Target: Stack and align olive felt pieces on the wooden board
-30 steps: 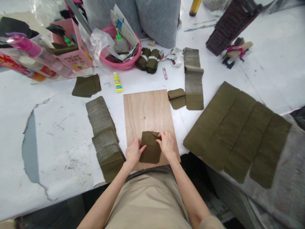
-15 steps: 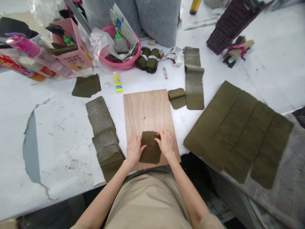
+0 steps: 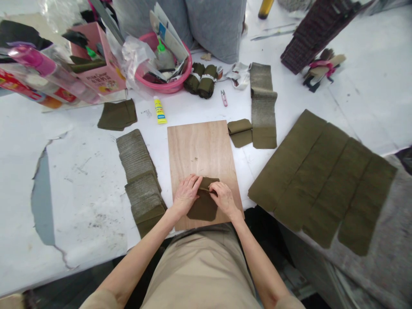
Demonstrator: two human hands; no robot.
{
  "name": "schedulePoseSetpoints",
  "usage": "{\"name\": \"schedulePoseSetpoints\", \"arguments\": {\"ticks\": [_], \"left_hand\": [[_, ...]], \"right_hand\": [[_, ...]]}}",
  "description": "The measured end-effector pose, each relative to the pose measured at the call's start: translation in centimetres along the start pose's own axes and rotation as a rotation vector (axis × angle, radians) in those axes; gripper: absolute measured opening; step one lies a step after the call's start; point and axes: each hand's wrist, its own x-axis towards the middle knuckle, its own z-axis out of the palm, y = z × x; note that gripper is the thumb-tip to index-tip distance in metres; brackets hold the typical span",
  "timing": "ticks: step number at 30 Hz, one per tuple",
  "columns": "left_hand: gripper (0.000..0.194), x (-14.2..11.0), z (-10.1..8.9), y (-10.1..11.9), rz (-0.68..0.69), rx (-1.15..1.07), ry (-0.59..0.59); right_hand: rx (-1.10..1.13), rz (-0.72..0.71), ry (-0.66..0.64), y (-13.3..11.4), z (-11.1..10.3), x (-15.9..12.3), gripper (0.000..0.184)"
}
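An olive-green fabric piece (image 3: 202,208) lies on a wooden board (image 3: 198,146), near its front edge. Its upper part is folded over, so a crease runs across it. My left hand (image 3: 186,194) grips the left end of the fold, fingers on top and thumb lower down. At the other end, my right hand (image 3: 223,198) pinches the folded edge between thumb and fingers. The fingertips partly cover the fold.
Overlapping olive pieces (image 3: 138,171) lie left of the board, and large olive panels (image 3: 322,180) to the right. Behind are a folded piece (image 3: 240,134), a yellow tube (image 3: 159,110), thread snips (image 3: 224,98) and a pink basin (image 3: 161,88).
The fabric's upper edge has gone from flat to folded over. My left hand has moved up and right onto the fold; my right hand has shifted slightly down.
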Motion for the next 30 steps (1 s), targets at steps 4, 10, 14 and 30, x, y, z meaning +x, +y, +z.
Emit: {"name": "schedulePoseSetpoints", "arguments": {"ticks": [4, 10, 14, 30], "left_hand": [[0.026, 0.6, -0.4, -0.5, 0.020, 0.023, -0.159], [0.016, 0.9, -0.6, -1.0, -0.002, -0.018, -0.218], [0.017, 0.9, -0.6, -0.9, -0.084, -0.072, -0.233], [0.019, -1.6, 1.7, -0.7, -0.408, -0.686, -0.036]], "right_hand": [[0.344, 0.177, 0.025, 0.3, 0.6, -1.1, 0.017], [0.570, 0.472, 0.138, 0.6, 2.0, -2.3, 0.034], [0.303, 0.512, 0.102, 0.6, 2.3, -2.4, 0.013], [0.260, 0.562, 0.114, 1.0, 2.7, -2.3, 0.017]]}}
